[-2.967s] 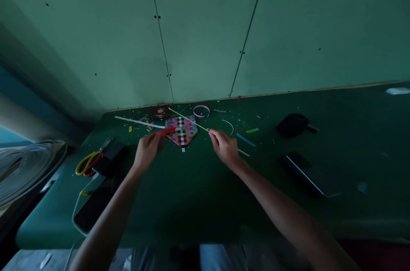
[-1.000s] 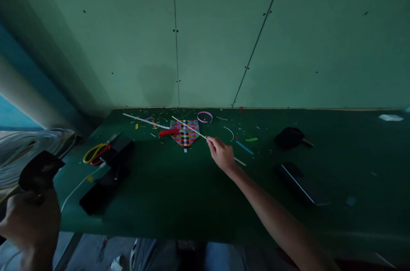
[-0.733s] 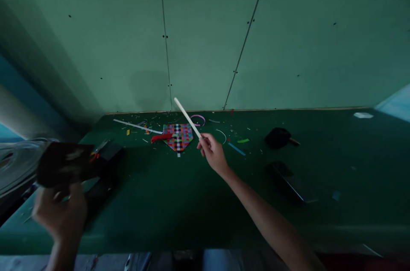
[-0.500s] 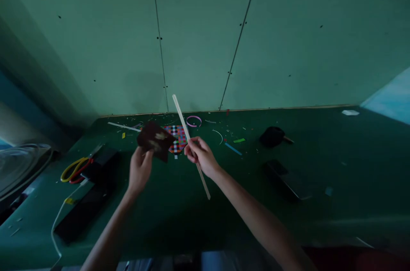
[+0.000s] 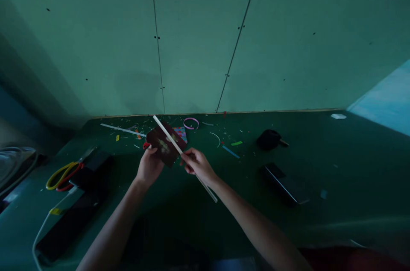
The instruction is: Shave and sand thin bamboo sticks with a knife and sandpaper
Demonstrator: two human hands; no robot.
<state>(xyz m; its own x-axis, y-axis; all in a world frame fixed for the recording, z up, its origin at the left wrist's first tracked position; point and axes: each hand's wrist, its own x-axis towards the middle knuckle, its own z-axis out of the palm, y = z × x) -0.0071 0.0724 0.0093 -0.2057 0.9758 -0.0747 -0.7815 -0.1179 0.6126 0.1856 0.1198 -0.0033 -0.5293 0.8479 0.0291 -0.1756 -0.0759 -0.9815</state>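
Observation:
My left hand (image 5: 150, 167) is closed on the lower left edge of a dark brown piece of sandpaper-like sheet (image 5: 163, 149) with pale worn patches. A long, thin white stick (image 5: 206, 187) is pinched in my right hand (image 5: 197, 165), tilted with its upper end to the left. That upper end lies across the face of the brown sheet; whether they press together I cannot tell. Behind the sheet, partly hidden, a colourful woven checkered piece (image 5: 181, 134) rests on the table. A bit of red shows beside my left fingers.
Scissors (image 5: 65, 175) with yellow and red handles lie left, beside a black box with a white cable (image 5: 43, 224). A purple paper ring (image 5: 191, 124) and several paper scraps lie near the wall. On the right are a black pouch-like thing (image 5: 268, 139) and a phone-like dark object (image 5: 285, 185).
The brown sheet and my left hand have moved right, covering more of the checkered piece. The stick's upper end has swung down and left across the sheet. The view has shifted slightly.

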